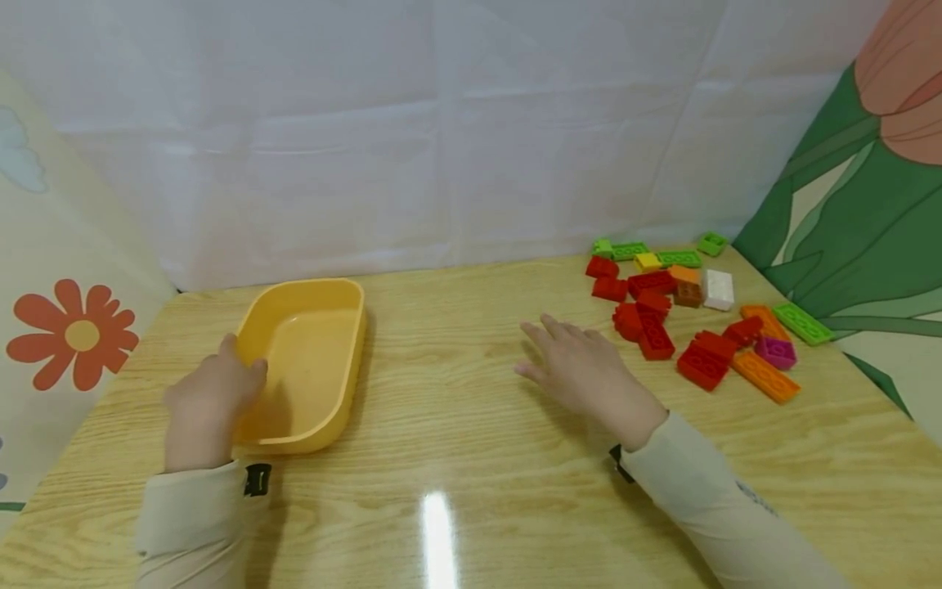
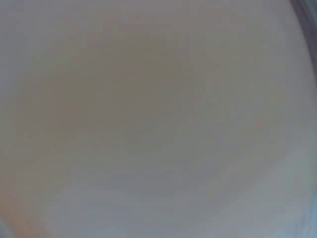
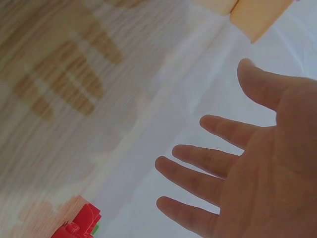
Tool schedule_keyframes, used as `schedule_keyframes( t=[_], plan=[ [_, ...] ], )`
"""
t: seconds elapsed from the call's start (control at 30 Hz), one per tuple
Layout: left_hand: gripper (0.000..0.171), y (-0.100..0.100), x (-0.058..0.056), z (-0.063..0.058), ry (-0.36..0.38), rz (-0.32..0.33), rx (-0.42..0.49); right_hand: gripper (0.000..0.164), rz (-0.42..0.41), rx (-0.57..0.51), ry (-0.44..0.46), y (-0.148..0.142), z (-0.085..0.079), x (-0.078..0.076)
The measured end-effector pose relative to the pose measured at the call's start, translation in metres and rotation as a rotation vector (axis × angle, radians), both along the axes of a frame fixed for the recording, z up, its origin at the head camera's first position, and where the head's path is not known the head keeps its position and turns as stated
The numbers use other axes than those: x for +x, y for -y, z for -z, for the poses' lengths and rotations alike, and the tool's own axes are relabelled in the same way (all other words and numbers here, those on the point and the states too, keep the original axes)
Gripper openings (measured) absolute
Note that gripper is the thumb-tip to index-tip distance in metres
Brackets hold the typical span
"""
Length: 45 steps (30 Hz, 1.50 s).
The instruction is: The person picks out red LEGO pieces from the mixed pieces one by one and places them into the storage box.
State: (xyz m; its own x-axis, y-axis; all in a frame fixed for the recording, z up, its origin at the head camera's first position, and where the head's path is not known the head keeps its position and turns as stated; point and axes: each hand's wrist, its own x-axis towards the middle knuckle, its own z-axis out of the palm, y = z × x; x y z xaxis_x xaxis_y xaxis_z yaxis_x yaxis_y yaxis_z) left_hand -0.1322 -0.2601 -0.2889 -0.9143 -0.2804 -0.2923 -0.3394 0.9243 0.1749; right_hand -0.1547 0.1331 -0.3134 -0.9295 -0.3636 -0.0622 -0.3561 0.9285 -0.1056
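A yellow plastic tray (image 1: 305,368) with rounded corners stands on the left of the table. My left hand (image 1: 209,397) grips its left wall, with the thumb on the inner side and the other fingers mostly out of sight. My right hand (image 1: 581,372) hovers over the middle of the table, fingers spread and holding nothing; the right wrist view shows its bare palm and straight fingers. Nearest to it lie red toy building blocks (image 1: 640,319). The left wrist view is too blurred to make anything out.
More blocks lie at the right: orange ones (image 1: 765,376), green ones (image 1: 804,323), a white one (image 1: 717,290) and a purple one (image 1: 776,352). A white cloth (image 1: 441,164) hangs along the table's back edge. Flower-patterned panels (image 1: 77,335) flank both sides.
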Motion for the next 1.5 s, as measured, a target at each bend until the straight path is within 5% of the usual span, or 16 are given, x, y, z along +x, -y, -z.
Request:
schedule_keyframes(
  t=[1.5],
  plan=[
    [0.073,-0.063,-0.001,-0.001,-0.058,0.196,-0.017,0.062,-0.007,0.029,-0.026,0.004,0.004,0.003]
  ],
)
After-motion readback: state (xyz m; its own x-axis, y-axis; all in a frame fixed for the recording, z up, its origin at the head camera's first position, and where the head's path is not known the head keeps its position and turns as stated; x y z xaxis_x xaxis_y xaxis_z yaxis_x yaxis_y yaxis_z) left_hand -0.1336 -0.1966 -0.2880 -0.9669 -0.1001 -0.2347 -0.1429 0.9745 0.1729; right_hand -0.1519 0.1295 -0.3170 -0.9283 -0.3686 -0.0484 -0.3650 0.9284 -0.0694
